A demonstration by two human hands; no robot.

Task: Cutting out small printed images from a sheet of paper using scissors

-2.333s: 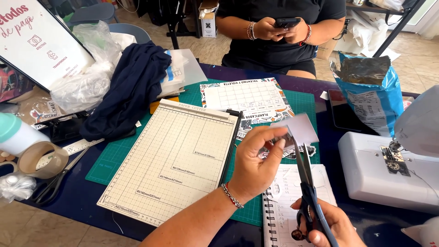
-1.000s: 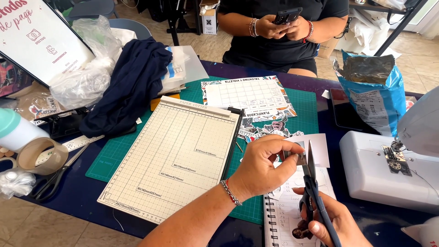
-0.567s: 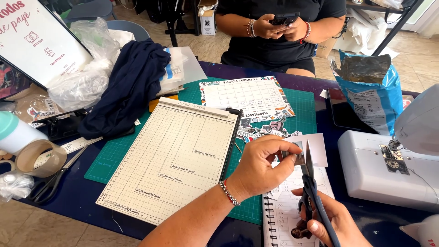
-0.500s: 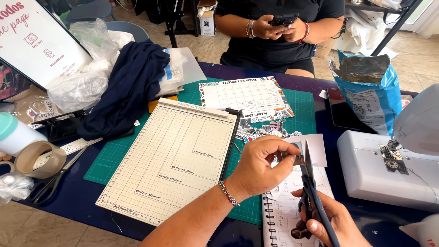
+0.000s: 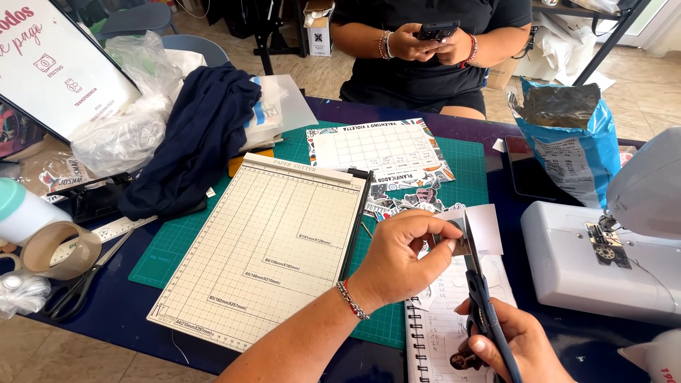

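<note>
- The left hand (image 5: 404, 259) pinches a small white paper piece (image 5: 479, 230) between thumb and fingers, closed firmly on its left edge, above the spiral notebook (image 5: 443, 333).
- The fingers cover much of the paper's left side, so any print there is hard to make out; a dark patch seems to show by the thumb.
- The right hand (image 5: 514, 347) grips the handles of dark scissors (image 5: 482, 298), blades pointing up, meeting the paper's lower edge. The blades look nearly closed, though from this angle I cannot be sure.
- That hand is cut off by the bottom edge; only knuckles and a thumbnail show.
- The cream paper cutter board (image 5: 269, 248) lies on the green cutting mat (image 5: 461, 163), left of the hands.
- A white sewing machine (image 5: 596, 262) stands to the right, partly out of view.
- Across the table a seated person holds a phone (image 5: 434, 30); only torso and hands appear.
- A dark blue cloth (image 5: 191, 142) covers part of the far left clutter.
</note>
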